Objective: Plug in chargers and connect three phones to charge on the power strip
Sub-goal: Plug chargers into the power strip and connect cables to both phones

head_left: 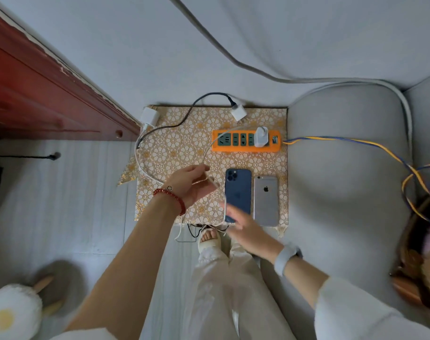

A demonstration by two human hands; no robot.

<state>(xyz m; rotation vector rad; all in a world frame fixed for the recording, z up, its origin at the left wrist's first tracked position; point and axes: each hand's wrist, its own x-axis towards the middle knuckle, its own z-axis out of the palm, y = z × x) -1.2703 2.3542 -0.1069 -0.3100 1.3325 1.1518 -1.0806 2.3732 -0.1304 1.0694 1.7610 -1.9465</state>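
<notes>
Phone (225, 207) and white cable (210, 153) being brought together.
Left hand (189, 184) is pinching the cable end; right hand (246, 228), fingers curled, is gripping the upright phone.

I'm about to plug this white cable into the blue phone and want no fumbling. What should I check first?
1. Charger seated in power strip: ok.
2. Cable end held in left hand: ok.
3. Right hand steadying blue phone: ok, lifting its edge.
4. Plug facing phone's port: cannot tell, blurred.
5. Other two chargers plugged in: not ok.
6. Third phone present: cannot tell; only blue and silver phone visible.
</notes>
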